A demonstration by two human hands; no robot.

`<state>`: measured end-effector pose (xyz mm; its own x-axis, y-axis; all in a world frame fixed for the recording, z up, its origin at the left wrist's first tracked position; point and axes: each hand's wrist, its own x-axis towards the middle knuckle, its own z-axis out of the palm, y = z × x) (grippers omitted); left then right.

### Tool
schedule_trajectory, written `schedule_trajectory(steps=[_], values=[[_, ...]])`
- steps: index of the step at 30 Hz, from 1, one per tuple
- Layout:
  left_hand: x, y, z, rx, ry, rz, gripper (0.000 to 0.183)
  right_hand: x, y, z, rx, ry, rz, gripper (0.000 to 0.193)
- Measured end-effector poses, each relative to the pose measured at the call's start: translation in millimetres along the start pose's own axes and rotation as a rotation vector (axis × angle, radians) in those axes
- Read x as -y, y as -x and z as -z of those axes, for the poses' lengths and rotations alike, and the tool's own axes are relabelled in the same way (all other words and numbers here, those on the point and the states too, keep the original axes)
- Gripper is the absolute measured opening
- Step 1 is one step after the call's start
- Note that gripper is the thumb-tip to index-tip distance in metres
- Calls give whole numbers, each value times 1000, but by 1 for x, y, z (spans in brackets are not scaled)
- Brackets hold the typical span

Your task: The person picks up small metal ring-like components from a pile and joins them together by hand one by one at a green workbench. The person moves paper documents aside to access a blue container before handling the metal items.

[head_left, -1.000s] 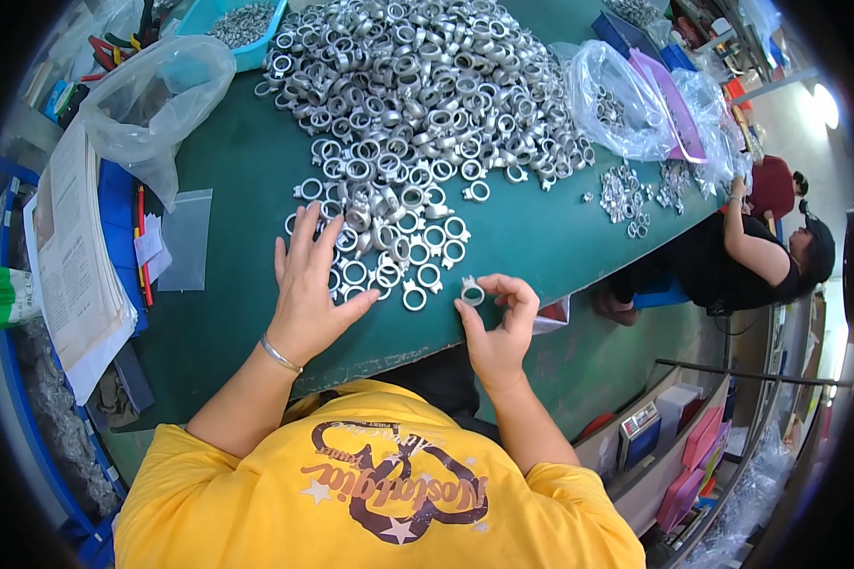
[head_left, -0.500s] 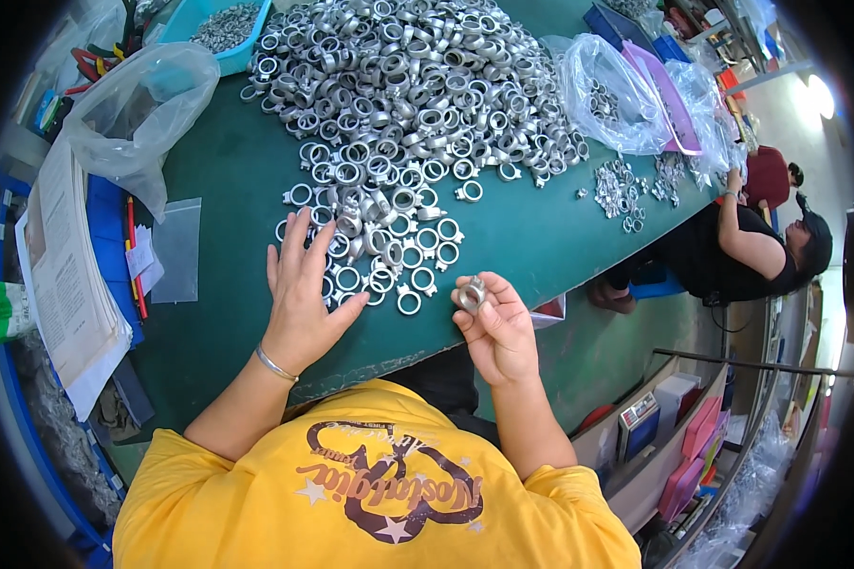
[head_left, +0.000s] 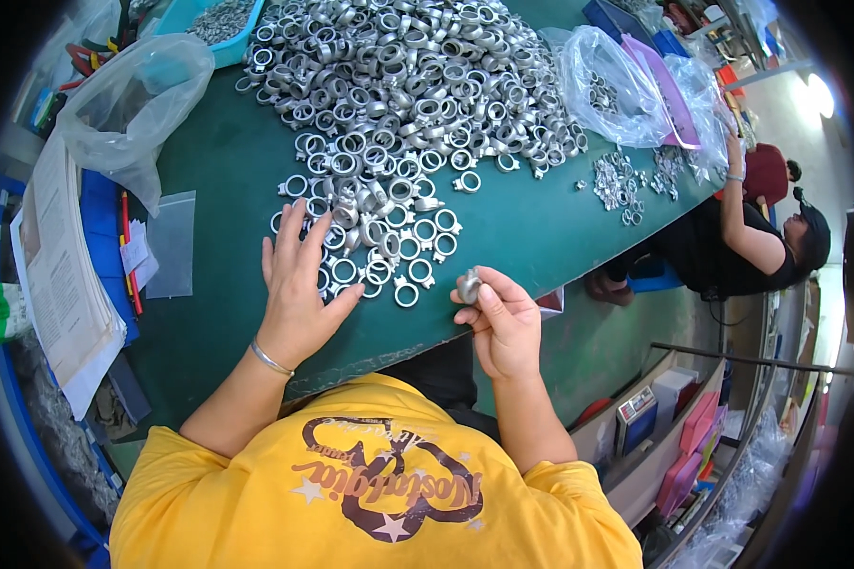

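Between the thumb and fingers of my right hand [head_left: 506, 322] is a metal ring [head_left: 469, 286], raised over the near edge of the green table [head_left: 503, 228]. Its edge now faces me, so little of its opening shows. My left hand [head_left: 299, 289] lies with fingers spread at the left side of a loose group of silver metal rings [head_left: 389, 248]. Its fingertips touch or cover the outermost ones. Many rings in the group lie flat, each with a small lug on its rim. Behind them rises a large heap of similar rings [head_left: 408, 85].
A clear plastic bag [head_left: 138, 104] and a turquoise tray [head_left: 242, 43] of small parts stand at the left. Papers [head_left: 66, 266] line the left edge. To the right are small metal pieces [head_left: 619, 185], another plastic bag [head_left: 612, 95] and a purple tray [head_left: 659, 90]. A co-worker [head_left: 745, 237] sits beyond.
My right hand has turned the ring from showing its opening to showing its edge. My left hand stays spread at the rings, almost unmoved. The co-worker's arm has shifted slightly.
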<state>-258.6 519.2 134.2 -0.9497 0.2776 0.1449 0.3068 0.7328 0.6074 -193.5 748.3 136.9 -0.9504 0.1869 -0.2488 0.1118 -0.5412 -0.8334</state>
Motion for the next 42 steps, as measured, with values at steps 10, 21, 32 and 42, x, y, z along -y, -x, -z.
schedule_trajectory(steps=[10, 21, 32, 42], values=[[-1, -1, 1, -1, 9, -2, 80, -3, 0, 3, -48, 239, 197, 20], [0, 0, 0, 3, 5, 1, 80, -3, 0, 2, 89, 122, 277, 16], [-1, 0, 1, 12, 11, -12, 76, 9, -18, 0, -6, -7, 37, 22], [0, 0, 1, 21, 35, 4, 79, 6, -55, -18, 45, 1296, 589, 12]])
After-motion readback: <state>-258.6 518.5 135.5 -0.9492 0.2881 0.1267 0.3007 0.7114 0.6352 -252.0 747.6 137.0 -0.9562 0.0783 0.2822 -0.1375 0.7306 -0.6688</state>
